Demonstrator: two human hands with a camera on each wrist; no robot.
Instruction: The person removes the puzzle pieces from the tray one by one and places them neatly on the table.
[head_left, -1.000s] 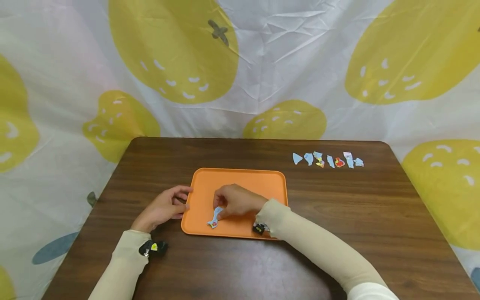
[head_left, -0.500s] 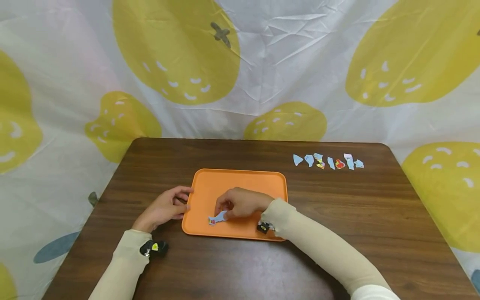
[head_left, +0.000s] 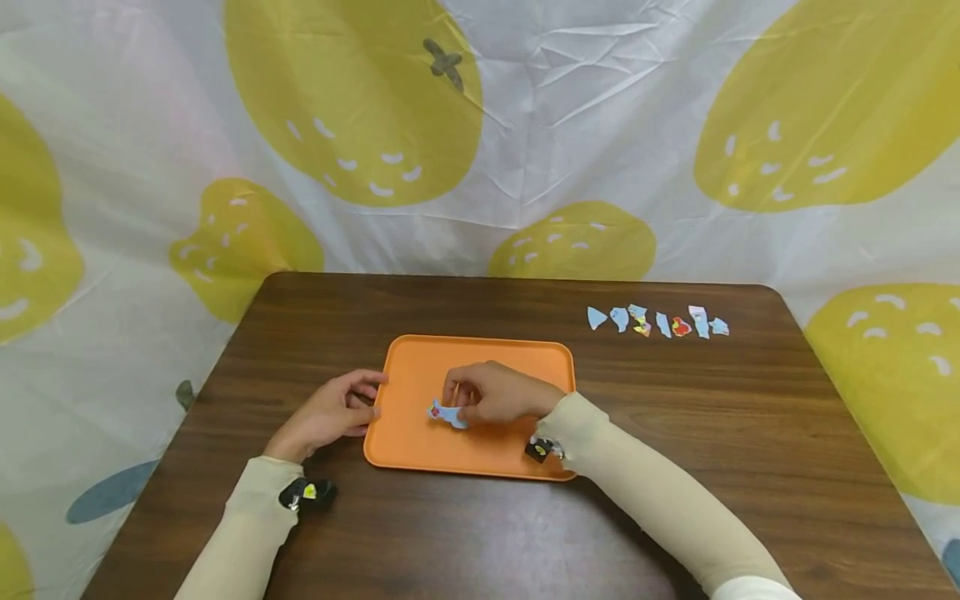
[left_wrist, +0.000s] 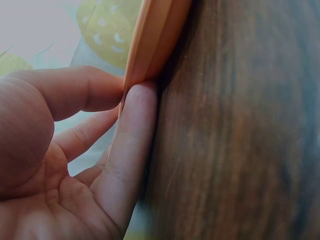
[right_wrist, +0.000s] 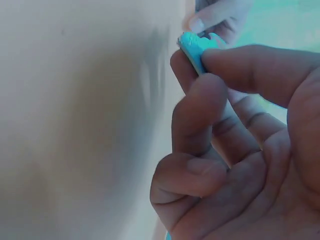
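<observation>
My right hand (head_left: 495, 396) is over the middle of the orange tray (head_left: 517, 350). Between thumb and fingers it pinches a small irregular light blue piece (head_left: 450, 415) with a red and yellow print at its left end. The right wrist view shows this thin piece (right_wrist: 192, 47) upright at the fingertips, close over the tray surface. At the tray's left edge, my left hand (head_left: 330, 412) touches the rim with thumb and index finger set apart along it. Up close, in the left wrist view, those fingertips rest on the rim (left_wrist: 150, 45).
On the brown wooden table (head_left: 420, 533) a row of several small cut-out pieces lies at the back right, among them a red one (head_left: 681, 327) and a light blue triangle (head_left: 596, 317). A curtain with a yellow fruit print (head_left: 570, 237) hangs behind the table.
The right hand has moved right and slightly away from me, and the light blue piece has turned from slanting toward me to pointing left. The left hand stays at the tray's edge.
</observation>
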